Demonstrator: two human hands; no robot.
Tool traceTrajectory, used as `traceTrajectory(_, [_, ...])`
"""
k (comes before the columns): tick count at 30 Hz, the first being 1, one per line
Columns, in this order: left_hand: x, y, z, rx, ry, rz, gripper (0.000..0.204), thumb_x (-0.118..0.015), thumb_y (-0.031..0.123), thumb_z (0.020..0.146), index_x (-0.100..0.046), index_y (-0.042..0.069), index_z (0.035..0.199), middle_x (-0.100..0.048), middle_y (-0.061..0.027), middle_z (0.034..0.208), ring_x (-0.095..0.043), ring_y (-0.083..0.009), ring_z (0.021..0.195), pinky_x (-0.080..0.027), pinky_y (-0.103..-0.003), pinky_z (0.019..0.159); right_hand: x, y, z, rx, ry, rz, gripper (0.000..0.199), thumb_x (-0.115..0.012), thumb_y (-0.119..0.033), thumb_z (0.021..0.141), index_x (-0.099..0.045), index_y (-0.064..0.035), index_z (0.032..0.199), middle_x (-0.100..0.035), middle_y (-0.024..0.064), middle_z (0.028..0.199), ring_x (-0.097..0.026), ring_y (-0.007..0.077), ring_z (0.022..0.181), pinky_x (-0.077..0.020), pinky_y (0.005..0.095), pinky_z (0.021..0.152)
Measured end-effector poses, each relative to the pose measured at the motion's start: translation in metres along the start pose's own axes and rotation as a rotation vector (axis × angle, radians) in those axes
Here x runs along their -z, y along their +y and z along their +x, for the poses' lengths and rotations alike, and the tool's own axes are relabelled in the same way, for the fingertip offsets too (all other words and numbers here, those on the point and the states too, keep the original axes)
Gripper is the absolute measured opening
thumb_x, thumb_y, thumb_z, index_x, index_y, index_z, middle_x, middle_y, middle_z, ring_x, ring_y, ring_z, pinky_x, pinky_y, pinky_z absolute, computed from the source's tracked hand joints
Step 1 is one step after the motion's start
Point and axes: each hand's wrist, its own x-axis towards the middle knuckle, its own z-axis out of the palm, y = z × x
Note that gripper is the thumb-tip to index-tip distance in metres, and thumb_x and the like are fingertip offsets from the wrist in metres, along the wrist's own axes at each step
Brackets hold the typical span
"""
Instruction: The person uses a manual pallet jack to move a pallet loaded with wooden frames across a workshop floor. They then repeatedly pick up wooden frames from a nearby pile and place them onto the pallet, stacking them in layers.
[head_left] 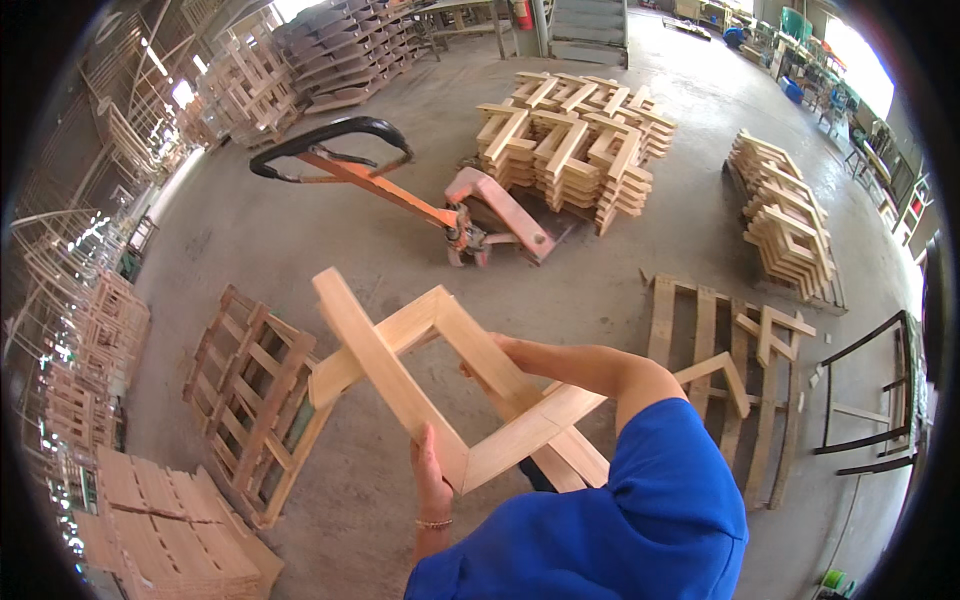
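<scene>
Two L-shaped wooden pieces, pale and flat-sided, cross each other in front of my body. My left hand (431, 482) is closed on the near L-shaped wooden piece (390, 368) beside its corner; one arm of it points far left and the other runs right. Stretched across from the right, my right hand (503, 350) is wrapped round the far L-shaped wooden piece (468, 335), just right of its corner. The fingers of my right hand are partly hidden behind the wood. Together the pieces outline a rough square, with the floor showing through.
An orange pallet jack (385, 187) stands ahead, near a pallet stacked with L-shaped pieces (575, 130). Another stack (785, 220) is at far right. A slatted pallet (708, 300) with a few loose pieces lies right; a wooden pallet (250, 365) and stacked boards (165, 510) are left.
</scene>
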Motion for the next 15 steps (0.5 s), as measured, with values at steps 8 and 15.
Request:
traceTrajectory(8, [0.079,0.075,0.136,-0.09,0.36,-0.038,0.059,-0.054,0.042,0.089,-0.039,0.002,0.129,-0.049,-0.0101,0.117,-0.051,-0.0216,0.105,-0.043,-0.035,0.087,-0.089,-0.051,0.233,-0.184,-0.272,-0.095,0.02,-0.058,-0.027,0.088,-0.062,-0.0077,0.093,-0.066,0.0087,0.081,-0.064,0.0189,0.071,-0.0537,0.0321,0.064])
traceTrajectory(15, [0.145,0.151,0.234,-0.13,0.533,-0.11,0.059,-0.054,0.042,0.089,-0.04,0.002,0.13,-0.049,-0.0113,0.121,-0.052,-0.0233,0.108,-0.043,-0.034,0.09,-0.183,-0.076,0.42,-0.292,-0.444,-0.158,0.02,-0.057,-0.027,0.088,-0.061,-0.0079,0.092,-0.065,0.0086,0.08,-0.064,0.0187,0.07,-0.0535,0.032,0.064])
